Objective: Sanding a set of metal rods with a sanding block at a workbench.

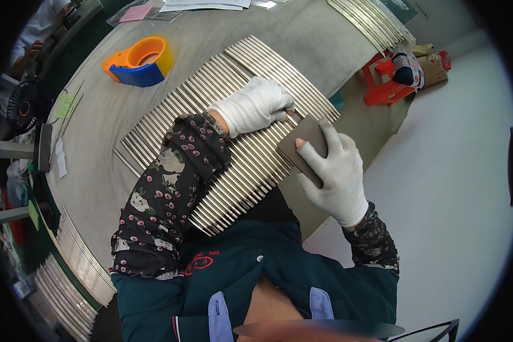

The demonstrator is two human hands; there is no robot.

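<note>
Many slim, shiny metal rods (239, 151) lie side by side in a broad band across the table, their near ends jutting past its edge toward my body. My left hand (253, 106), in a white glove, rests on the band with its fingers curled around one metal rod near the right side. A flat grey-brown block (306, 145), like a sanding sponge, sits over the rods' right ends. My right hand (337, 176), also gloved with bare fingertips showing, grips this block, thumb below and fingers across its right side. The block's underside is hidden.
An orange and blue tape dispenser (139, 61) stands on the grey table (97, 125), left of the rods. More rods (370, 23) lie at the far right, others (68, 296) at lower left. A red stool (385, 85) holds bags. A person (37, 34) is at far left.
</note>
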